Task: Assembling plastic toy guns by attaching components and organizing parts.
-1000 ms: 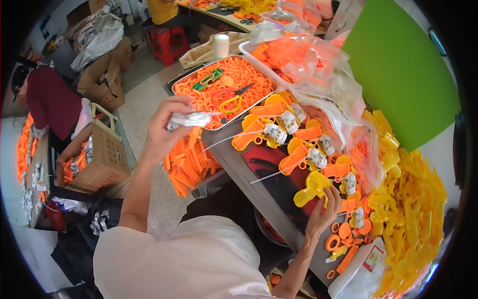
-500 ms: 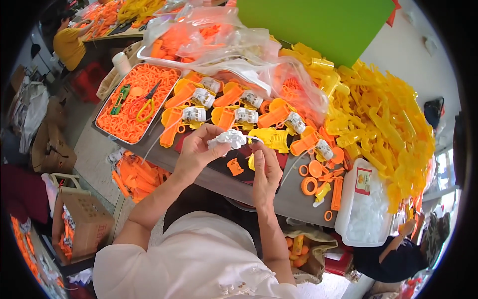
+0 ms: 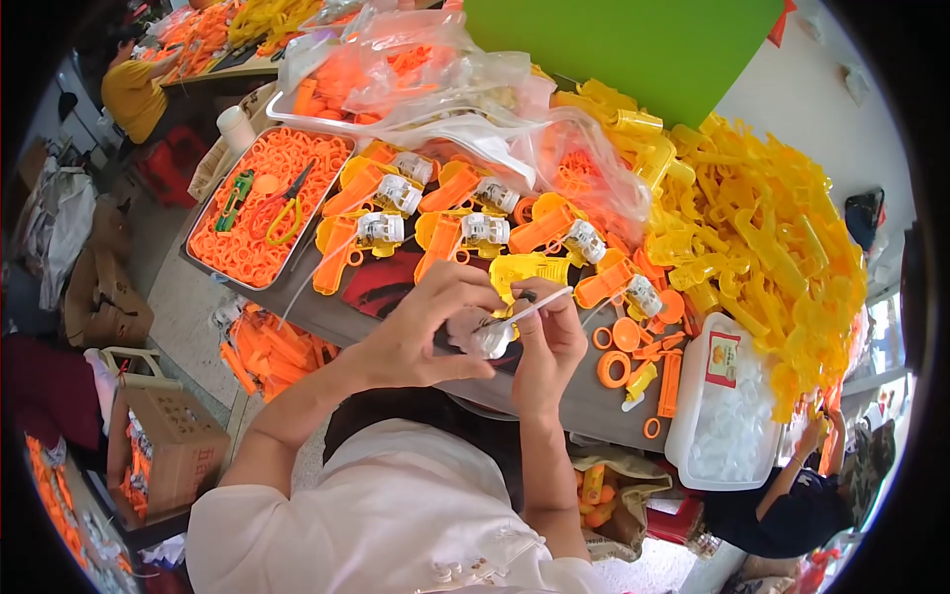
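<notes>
A white plastic part (image 3: pixel 487 340) sits between the curled thumb and fingers of my left hand (image 3: pixel 426 332). From its side a thin white tube or strip (image 3: pixel 539 304) slants up to the right, and my right hand (image 3: pixel 546 356) pinches it between thumb and fingers, close to the part. A small dark piece shows near the right fingertips; its kind I cannot make out. Just beyond both hands lies a yellow plastic shell (image 3: pixel 529 268). Behind it stand several orange-and-yellow toy assemblies (image 3: pixel 440 243), each bearing a white printed cylinder.
A metal tray of orange rings (image 3: pixel 228 243) holds scissors (image 3: pixel 287 203) and green-handled cutters (image 3: pixel 236 201). Yellow parts (image 3: pixel 762 228) are heaped at right, near a white tub (image 3: pixel 698 426). Loose orange rings (image 3: pixel 614 369) lie on the table's right. Other people work at far left and lower right.
The white part has been lowered and turned in my left hand. My right hand has moved slightly right and down, and its fingers now pinch the strip nearer the part.
</notes>
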Motion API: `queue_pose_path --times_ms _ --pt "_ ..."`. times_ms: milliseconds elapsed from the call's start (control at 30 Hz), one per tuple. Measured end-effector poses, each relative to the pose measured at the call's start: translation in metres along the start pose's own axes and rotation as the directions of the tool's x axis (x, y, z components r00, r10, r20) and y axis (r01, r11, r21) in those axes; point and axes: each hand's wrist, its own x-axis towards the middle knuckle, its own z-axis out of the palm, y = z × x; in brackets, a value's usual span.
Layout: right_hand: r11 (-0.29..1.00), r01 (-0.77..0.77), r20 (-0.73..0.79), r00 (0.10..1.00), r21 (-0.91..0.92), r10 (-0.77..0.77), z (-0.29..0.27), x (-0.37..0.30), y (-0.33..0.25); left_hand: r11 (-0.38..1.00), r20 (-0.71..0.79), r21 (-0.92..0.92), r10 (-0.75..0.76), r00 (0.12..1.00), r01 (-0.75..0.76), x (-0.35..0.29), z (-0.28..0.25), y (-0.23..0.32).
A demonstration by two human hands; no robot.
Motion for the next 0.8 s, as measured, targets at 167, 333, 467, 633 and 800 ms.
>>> queue_pose_path --times_ms 167,333,467,633,800 --pt "0.984 0.078 -0.004 0.997 -0.162 -0.079 -0.003 -0.004 -0.002 0.984 -0.113 0.119 0.149 0.982 -0.136 0.003 0.018 -0.015" --pt "0.955 -0.128 -0.127 0.978 0.268 0.167 -0.020 0.010 -0.002 0.768 0.090 0.298 0.569 0.817 -0.567 -0.008 0.024 -0.002" --pt "0.952 -0.237 0.097 0.970 0.196 0.221 -0.038 0.014 -0.017 0.696 0.255 0.156 0.657 0.709 -0.701 -0.010 0.013 0.007" --pt "0.970 -0.208 0.256 0.951 0.123 0.172 -0.049 0.024 -0.038 0.974 0.037 -0.011 0.228 0.973 -0.228 0.056 0.001 0.025" --pt "0.947 -0.290 0.451 0.870 0.138 0.201 -0.053 0.037 -0.062 0.935 0.100 -0.293 0.239 0.966 -0.201 0.083 0.008 0.023"
